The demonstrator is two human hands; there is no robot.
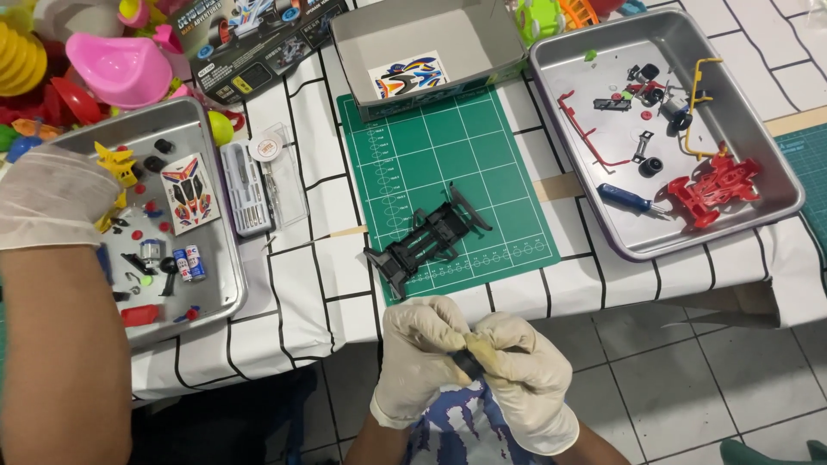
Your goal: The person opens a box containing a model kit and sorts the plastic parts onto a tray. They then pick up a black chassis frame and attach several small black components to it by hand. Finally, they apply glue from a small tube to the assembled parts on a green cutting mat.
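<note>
We pinch a small black part (469, 365) between both gloved hands — left hand (419, 357), right hand (527, 383) — fingers closed on it together. The black chassis (428, 238) lies just ahead on the green mat (405, 159), long axis slanting away rightward.

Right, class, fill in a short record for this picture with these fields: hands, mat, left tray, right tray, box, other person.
hands: left hand and right hand, both gloved, pinch one small dark part together
mat: green cutting mat with a black toy car frame lying on it
left tray: metal tray holding small parts and a sticker sheet
right tray: metal tray holding a red toy car body and a blue screwdriver
box: open grey box behind the mat
other person: a gloved hand over the left tray
</note>
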